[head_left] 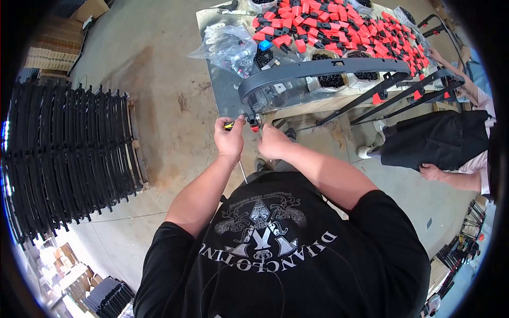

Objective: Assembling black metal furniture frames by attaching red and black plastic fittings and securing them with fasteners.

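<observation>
My left hand (229, 139) is closed round a screwdriver with a yellow and black handle (229, 126); its thin metal shaft (243, 171) points back toward my shirt. The left fingertips are close to a small black and red fitting (254, 126) at the near end of a curved dark grey frame bar (318, 69). On the other side of that fitting is my right hand (273, 142), its fingers curled. Whatever those fingers grip is hidden. The frame's bend rises over the table's near edge, and its long legs slope down to the right.
A table (228, 90) ahead carries a heap of red and black plastic parts (339, 26), a clear plastic bag (233, 47) and boxes of small black pieces (330, 79). Stacked black bars (74, 153) stand left. A person in a black apron (435, 140) works at right beside more frames.
</observation>
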`<action>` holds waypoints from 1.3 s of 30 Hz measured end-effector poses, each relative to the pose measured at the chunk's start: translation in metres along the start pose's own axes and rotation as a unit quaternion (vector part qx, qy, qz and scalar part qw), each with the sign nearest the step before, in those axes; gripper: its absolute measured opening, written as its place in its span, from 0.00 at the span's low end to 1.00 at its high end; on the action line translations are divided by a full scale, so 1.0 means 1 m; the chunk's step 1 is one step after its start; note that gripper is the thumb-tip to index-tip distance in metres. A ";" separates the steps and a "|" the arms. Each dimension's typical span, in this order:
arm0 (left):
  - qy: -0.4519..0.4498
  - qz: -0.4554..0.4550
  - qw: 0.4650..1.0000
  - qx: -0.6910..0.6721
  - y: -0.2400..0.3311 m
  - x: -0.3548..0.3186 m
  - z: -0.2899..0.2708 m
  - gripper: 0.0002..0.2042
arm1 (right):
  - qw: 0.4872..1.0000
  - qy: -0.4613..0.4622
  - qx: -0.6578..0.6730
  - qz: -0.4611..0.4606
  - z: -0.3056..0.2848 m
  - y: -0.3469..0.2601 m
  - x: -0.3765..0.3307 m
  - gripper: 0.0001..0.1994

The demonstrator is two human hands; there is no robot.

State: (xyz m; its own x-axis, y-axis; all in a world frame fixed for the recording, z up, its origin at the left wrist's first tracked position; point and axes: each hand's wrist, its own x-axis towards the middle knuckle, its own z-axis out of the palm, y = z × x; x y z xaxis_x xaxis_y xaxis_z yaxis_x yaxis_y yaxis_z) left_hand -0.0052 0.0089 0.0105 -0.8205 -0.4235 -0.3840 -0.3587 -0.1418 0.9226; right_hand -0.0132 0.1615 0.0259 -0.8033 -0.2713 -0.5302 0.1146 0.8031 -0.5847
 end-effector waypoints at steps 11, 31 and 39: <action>0.003 0.018 1.000 -0.001 -0.006 0.004 -0.003 0.15 | 0.950 -0.147 0.273 0.038 0.000 0.003 -0.002 0.17; 0.008 0.057 0.972 0.227 -0.093 -0.011 -0.015 0.09 | 0.992 -0.056 0.112 0.023 0.020 0.002 -0.027 0.41; -0.055 0.020 0.993 0.104 -0.057 -0.006 -0.021 0.11 | 0.972 0.064 0.225 0.009 0.045 0.047 -0.008 0.19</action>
State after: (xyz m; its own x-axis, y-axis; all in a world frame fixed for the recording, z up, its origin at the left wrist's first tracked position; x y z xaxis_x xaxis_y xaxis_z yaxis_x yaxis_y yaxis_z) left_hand 0.0301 0.0005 -0.0387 -0.8756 -0.3227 -0.3594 -0.3997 0.0662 0.9143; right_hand 0.0246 0.1779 -0.0250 -0.8619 -0.1686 -0.4782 0.3495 0.4858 -0.8012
